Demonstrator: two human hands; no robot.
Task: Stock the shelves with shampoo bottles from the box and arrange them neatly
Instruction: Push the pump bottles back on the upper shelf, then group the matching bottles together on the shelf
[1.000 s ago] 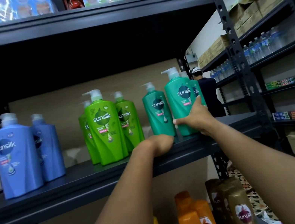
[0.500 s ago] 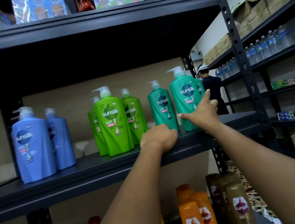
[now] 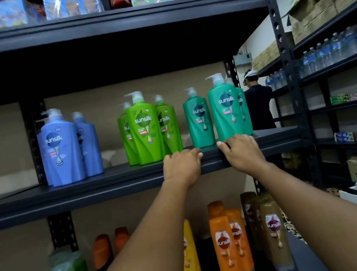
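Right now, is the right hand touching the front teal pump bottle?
Cannot tell. In the head view the right hand rests on the shelf edge, fingertips directly under the front teal pump bottle; no clear gap or contact shows.

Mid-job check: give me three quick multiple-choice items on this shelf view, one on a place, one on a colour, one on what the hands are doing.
1. The front teal pump bottle stands:
A. right end of the middle shelf
B. top shelf
C. bottom shelf

2. The leftmost bottles on that shelf are:
A. orange
B. blue
C. brown

3. The hands are:
A. both lifting a bottle
B. resting on the shelf edge, holding nothing
C. out of view

A: it stands beside the right upright.
B: blue pump bottles.
B: left hand and right hand lie on the edge.
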